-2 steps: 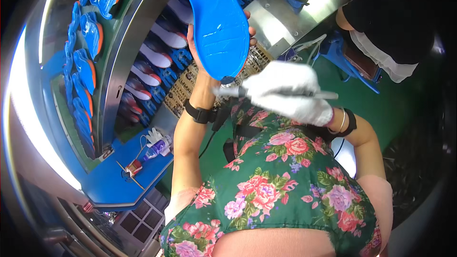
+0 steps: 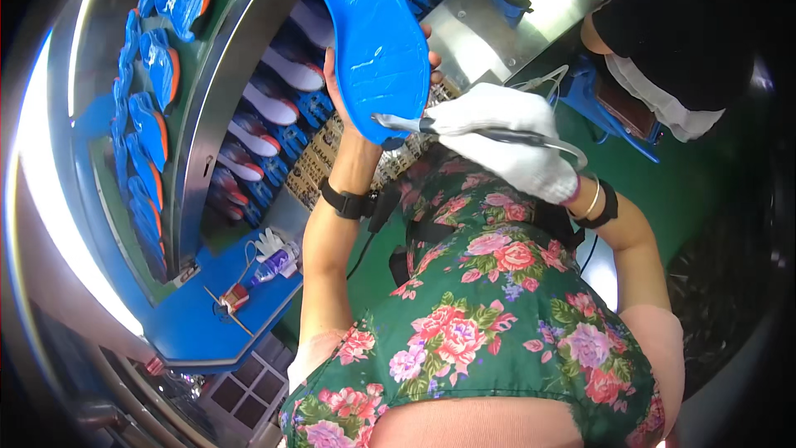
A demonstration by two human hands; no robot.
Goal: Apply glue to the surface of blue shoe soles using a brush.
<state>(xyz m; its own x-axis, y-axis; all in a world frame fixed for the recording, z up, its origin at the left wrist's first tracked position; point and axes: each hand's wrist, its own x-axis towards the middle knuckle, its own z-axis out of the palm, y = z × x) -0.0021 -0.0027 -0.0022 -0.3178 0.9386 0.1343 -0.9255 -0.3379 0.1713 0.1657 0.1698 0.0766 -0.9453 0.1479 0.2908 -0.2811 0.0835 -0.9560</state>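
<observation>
My bare left hand (image 2: 338,98) is closed around a blue shoe sole (image 2: 381,75), thumb on one side and fingertips showing at the other. The sole's inner face is turned up, glossy and wet-looking, with several holes at its far end. In a white knit glove, my right hand (image 2: 506,145) pinches a slim pen-like brush (image 2: 398,123) with a thin hose at its back end. The brush tip lies at the sole's near, heel end and seems to touch it. A small dark patch shows on the heel edge below the tip.
On the left, a green conveyor belt (image 2: 220,0) carries several blue-and-orange soles. Shoe uppers (image 2: 292,70) line the shelf beneath. A blue side table (image 2: 191,319) holds a purple-labelled bottle (image 2: 274,264). Another person in a black cap (image 2: 672,41) is at the right, near a blue stool (image 2: 589,99).
The brush tip has risen from just below the heel onto the sole's surface, as my right hand shifted slightly upward. My left hand still holds the sole, moved slightly left.
</observation>
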